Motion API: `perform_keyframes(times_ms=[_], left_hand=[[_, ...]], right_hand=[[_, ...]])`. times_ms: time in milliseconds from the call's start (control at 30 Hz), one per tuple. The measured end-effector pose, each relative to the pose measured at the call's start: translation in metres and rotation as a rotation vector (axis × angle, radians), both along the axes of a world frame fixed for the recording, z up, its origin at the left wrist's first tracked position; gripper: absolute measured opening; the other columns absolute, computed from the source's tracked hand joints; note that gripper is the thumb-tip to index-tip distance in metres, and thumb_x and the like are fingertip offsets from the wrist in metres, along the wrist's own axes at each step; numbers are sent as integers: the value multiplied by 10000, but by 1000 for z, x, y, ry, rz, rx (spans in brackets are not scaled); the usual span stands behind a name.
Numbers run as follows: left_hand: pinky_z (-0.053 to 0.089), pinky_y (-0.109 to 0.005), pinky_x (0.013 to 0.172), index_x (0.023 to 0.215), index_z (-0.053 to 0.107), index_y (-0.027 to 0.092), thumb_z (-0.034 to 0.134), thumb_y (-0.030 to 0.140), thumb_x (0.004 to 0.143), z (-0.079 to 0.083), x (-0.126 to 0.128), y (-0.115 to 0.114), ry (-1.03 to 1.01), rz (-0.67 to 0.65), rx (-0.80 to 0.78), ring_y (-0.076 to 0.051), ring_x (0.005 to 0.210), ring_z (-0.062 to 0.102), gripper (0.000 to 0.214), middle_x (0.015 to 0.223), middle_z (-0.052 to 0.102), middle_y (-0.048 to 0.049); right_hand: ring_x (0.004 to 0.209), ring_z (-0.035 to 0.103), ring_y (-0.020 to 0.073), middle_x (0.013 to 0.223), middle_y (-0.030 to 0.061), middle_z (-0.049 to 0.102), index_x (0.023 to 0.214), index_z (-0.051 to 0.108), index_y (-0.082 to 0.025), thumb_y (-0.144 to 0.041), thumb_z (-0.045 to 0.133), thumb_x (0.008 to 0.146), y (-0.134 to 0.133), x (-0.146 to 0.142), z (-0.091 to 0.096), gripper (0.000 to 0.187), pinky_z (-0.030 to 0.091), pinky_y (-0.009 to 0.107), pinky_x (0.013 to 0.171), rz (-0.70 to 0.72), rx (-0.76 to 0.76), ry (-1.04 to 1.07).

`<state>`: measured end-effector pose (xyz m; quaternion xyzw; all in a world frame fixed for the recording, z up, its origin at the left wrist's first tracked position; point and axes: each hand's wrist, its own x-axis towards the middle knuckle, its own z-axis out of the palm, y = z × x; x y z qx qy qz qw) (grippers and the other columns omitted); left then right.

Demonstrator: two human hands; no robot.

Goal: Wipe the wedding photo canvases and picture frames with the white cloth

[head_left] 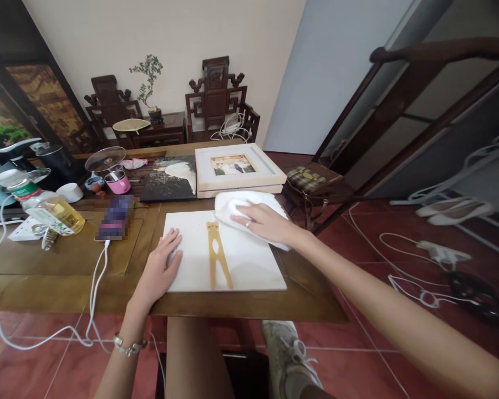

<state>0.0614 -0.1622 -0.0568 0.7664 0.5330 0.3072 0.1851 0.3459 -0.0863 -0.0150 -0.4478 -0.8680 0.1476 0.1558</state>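
The right hand's (263, 220) grip is closed over a bunched white cloth (229, 204) at the white board's (255, 270) far right corner; the left hand (165, 265) lies spread on its left edge. A steady left palm and light strokes clear of the yellow cutout (212, 237) on the board should serve best. The picture frame (270, 162) crowds the far side; bare surface (249, 305) shows leftward.
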Motion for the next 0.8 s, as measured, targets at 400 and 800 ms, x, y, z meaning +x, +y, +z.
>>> perform_keyframes(times_ms=[400, 800], left_hand=[[229, -467, 1160, 1283, 558, 133, 437, 328, 918, -1, 1, 0, -9, 7, -9, -235, 1373, 358, 432, 1424, 469, -122], [226, -436, 1168, 1279, 555, 83, 435, 324, 921, 0, 0, 0, -3, 8, -14, -224, 1373, 361, 448, 1412, 481, -140]], right_hand=[[1356, 323, 351, 1259, 105, 607, 894, 658, -228, -560, 357, 913, -134, 19, 26, 449, 403, 482, 1004, 59, -432, -3], [839, 600, 281, 759, 53, 621, 707, 488, -220, -516, 339, 917, 6, 4, 3, 392, 439, 394, 791, -21, -119, 123]])
